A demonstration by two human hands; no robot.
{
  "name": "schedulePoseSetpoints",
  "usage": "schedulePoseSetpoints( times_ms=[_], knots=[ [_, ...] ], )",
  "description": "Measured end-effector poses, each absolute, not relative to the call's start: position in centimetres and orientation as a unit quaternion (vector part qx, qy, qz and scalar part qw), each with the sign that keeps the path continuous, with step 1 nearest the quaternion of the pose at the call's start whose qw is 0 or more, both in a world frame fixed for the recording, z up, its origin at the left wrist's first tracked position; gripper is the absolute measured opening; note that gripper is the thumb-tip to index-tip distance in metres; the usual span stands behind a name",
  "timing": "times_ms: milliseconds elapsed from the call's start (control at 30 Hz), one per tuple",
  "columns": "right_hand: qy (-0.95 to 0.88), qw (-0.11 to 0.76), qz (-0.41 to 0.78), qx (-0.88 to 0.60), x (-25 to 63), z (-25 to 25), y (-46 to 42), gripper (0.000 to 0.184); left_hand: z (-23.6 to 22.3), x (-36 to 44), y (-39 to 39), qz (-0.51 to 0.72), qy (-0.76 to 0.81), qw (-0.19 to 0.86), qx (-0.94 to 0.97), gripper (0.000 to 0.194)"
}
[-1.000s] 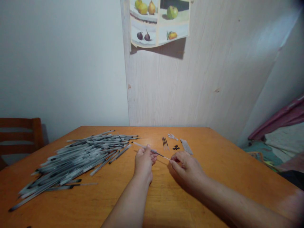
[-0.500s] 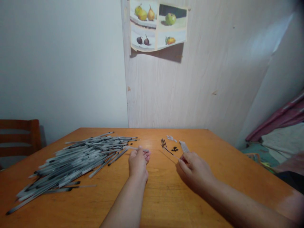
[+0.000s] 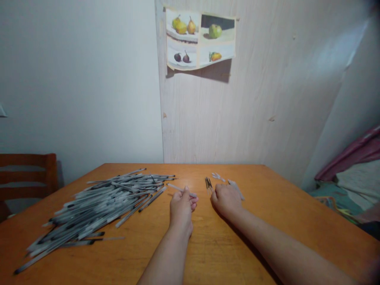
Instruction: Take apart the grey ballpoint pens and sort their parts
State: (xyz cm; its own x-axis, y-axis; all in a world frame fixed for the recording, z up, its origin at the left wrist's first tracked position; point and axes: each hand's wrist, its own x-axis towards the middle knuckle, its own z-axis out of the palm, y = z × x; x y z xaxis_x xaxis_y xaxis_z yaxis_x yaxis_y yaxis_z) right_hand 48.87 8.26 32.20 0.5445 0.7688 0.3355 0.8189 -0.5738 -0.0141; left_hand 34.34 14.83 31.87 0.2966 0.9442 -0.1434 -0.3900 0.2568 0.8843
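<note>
My left hand [image 3: 181, 204] is closed around a clear pen barrel [image 3: 178, 187], which points up and to the left toward the pile. To the left a big heap of pens [image 3: 101, 206] with clear barrels and dark ends is spread. My right hand [image 3: 227, 200] is lowered to the table with its fingertips pinched at the lower ends of a short row of black ink refills [image 3: 208, 183]. The refill between those fingers is largely hidden. Just right of this hand lies a bundle of clear barrels [image 3: 236, 190]. Small whitish translucent pieces [image 3: 219, 176] rest behind it.
The wooden table [image 3: 202, 253] meets the wall at its far edge. A wooden chair [image 3: 26, 174] stands at the left. Fruit pictures [image 3: 202, 41] hang on the wall. At the right are a pink cloth [image 3: 350, 154] and other fabrics.
My right hand has moved left and down with the refill, to the row of refills, and now covers the small black plugs. My left hand still holds the barrel. The view has shifted slightly.
</note>
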Motion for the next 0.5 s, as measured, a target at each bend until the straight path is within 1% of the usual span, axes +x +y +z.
schedulePoseSetpoints(
  times_ms=[167, 333, 500],
  knots=[
    [-0.45, 0.086, -0.14, -0.878, 48.8, 32.0, 9.1, 0.038, 32.0, 34.3, 14.5, 0.467, 0.366, 0.704, 0.391, 0.035],
    [-0.448, 0.094, -0.141, -0.878, 48.9, 31.5, 9.6, 0.04, 32.3, 34.2, 14.4, 0.461, 0.365, 0.704, 0.398, 0.032],
    [-0.462, 0.105, -0.15, -0.868, 49.0, 31.2, 9.6, 0.038, 32.2, 34.3, 14.4, 0.462, 0.363, 0.704, 0.399, 0.036]
  ],
)
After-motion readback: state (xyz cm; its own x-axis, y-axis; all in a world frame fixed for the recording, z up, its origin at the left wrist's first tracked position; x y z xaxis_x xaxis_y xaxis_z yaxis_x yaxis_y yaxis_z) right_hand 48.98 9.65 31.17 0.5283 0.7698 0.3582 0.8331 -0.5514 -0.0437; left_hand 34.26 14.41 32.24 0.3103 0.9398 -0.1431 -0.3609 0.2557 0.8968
